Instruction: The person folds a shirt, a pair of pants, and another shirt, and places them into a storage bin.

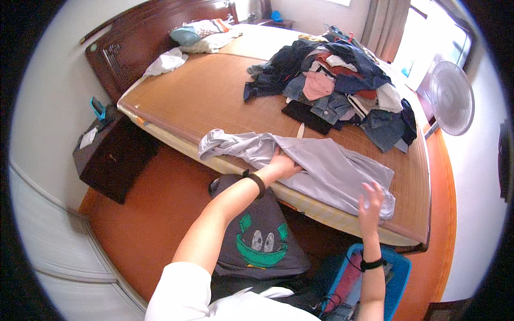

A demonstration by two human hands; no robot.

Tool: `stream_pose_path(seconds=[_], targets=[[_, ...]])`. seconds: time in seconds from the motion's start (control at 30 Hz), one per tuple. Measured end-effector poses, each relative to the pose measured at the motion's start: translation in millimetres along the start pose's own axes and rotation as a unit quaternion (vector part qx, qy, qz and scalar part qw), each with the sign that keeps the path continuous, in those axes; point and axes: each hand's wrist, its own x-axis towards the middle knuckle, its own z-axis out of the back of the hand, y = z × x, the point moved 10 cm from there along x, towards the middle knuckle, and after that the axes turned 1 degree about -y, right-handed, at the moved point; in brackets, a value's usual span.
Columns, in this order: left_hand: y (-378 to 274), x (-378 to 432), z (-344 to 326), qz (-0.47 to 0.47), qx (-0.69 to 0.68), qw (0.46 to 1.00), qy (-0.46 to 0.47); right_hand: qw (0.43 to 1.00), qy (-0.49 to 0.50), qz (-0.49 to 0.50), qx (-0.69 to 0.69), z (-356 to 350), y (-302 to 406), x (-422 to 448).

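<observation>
A light grey garment (333,160), creased and partly folded over itself, lies along the near edge of the bed, on a brown woven mat (192,92). My left hand (283,164) rests at the middle of the garment, its fingers partly under a fold; whether they grip the cloth I cannot tell. Raised over the garment's right end, my right hand (371,198) has its fingers apart and holds nothing. Behind the garment, a large heap of mixed clothes (341,80) with denim, dark and pink pieces covers the far right part of the mat.
Below the bed edge are a dark cloth with a green cartoon face (261,244) and a blue plastic basket (405,273) holding items. A standing fan (451,98) is at the right. Pillows (200,34) lie by the headboard, and a dark bedside cabinet (116,160) stands left.
</observation>
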Motion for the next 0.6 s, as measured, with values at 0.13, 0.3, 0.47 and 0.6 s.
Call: stream_pose_path(seconds=[0.13, 0.3, 0.47, 0.6], targets=[[-9.0, -15.6, 18.3, -0.067, 0.022, 0.996, 0.061, 0.993, 0.041, 0.094, 0.055, -55.9, 68.9, 11.7], [60.6, -51.1, 96.7, -0.036, 0.009, 0.997, -0.063, 0.978, 0.102, 0.13, 0.126, -137.7, 134.8, 36.4], [254.0, -125.2, 143.5, 0.208, 0.064, 0.953, -0.211, 0.973, 0.175, 0.137, 0.062, -236.7, 216.5, 40.2], [313.6, -171.1, 112.8, 0.301, -0.016, 0.945, -0.123, 0.967, 0.213, 0.136, -0.036, -284.3, 209.5, 16.9]])
